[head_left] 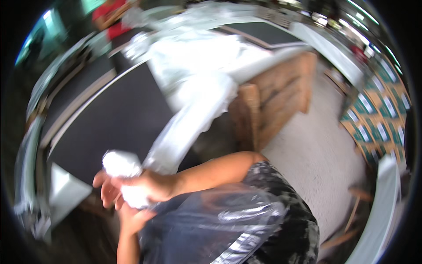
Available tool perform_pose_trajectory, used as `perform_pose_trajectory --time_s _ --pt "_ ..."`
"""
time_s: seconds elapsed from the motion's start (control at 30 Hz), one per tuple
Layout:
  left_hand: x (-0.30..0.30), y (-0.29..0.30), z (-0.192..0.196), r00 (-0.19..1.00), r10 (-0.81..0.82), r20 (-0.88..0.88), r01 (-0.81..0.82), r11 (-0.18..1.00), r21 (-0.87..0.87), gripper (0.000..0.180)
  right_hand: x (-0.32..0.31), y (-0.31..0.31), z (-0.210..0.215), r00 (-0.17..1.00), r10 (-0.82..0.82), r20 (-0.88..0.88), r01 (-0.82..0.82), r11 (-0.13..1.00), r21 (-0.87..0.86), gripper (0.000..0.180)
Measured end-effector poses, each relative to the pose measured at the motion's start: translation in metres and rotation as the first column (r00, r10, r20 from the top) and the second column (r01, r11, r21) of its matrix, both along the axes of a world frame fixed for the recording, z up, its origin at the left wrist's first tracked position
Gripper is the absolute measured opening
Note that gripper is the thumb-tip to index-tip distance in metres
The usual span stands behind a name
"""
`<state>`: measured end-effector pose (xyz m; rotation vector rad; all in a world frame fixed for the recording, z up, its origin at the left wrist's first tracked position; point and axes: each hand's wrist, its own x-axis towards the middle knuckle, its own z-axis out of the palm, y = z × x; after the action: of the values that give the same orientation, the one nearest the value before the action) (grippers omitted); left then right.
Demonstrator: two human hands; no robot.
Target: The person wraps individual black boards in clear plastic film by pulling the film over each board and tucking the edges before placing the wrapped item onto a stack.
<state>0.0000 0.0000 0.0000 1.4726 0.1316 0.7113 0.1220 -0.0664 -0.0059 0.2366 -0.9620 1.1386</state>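
Note:
In front of my body both hands close on a white wad of film (123, 163), blurred by motion. My right hand (154, 185) wraps it from the right, with the forearm crossing in front of my chest. My left hand (129, 215) grips its lower end from below; some of its fingers are smeared. Just behind my right hand, a long bunched strip of whitish plastic film (184, 125) runs up and away to a large sheet of film (193, 53). Whether the wad joins that strip cannot be made out. A dark flat panel (114, 119) lies beyond the hands.
A wooden crate-like structure (281, 88) stands right of the film. Stacked brown and green cartons (378, 114) rise at the far right, past grey floor (303, 149). Clear plastic (211, 220) hangs over my front. A person in red (115, 28) stands at the far left.

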Motion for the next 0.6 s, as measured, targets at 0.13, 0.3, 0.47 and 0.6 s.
perform_pose_trajectory --time_s 0.13,0.3,0.47,0.6 --pt "-0.003 -0.035 -0.097 0.896 0.189 -0.402 0.075 0.827 0.557 0.010 0.009 -0.028 -0.045 0.999 0.009 -0.036 -0.019 0.951 -0.310 0.055" --pt "0.010 -0.042 -0.125 0.872 0.414 -0.261 -0.117 0.693 0.711 0.029 0.035 -0.042 -0.091 0.894 -0.016 0.448 0.267 0.822 -0.503 0.048" --pt "0.013 -0.032 -0.099 0.908 0.401 -0.118 -0.356 0.890 0.287 0.015 0.033 -0.044 -0.100 0.930 0.002 0.368 0.219 0.800 -0.558 0.034" --pt "0.002 -0.025 -0.106 0.923 0.372 -0.095 -0.359 0.924 0.130 0.020 0.030 -0.048 -0.098 0.764 -0.355 0.539 0.630 0.591 -0.503 0.026"
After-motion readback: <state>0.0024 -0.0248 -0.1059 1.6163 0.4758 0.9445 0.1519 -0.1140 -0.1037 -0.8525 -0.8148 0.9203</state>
